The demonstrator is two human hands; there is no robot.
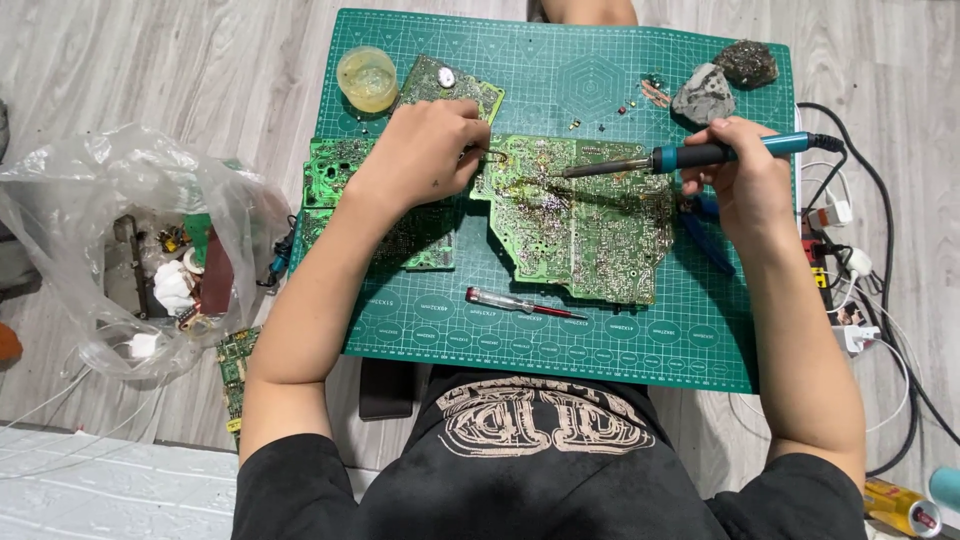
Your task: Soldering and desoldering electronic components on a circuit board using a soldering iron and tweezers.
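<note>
A green gridded cutting mat (700,340) is laid on the pale wooden floor. On it, near the centre, the large green printed circuit board (580,230) lies solder side up, with a second green board (345,190) just beside it on the left. The left hand (425,150) is closed on a thin metal tool or wire (492,153) at the large board's upper left corner; what exactly is pinched cannot be told. The right hand (745,180) is clenched around the teal-handled soldering iron (700,155), whose tip rests on the board's upper edge. The step is judged to be done well if the tip is held steady on one joint, the board is pressed flat, and the red-handled screwdriver (520,302) is kept apart from the heat. The round yellowish plastic tub (367,78) stands at the mat's upper left.
</note>
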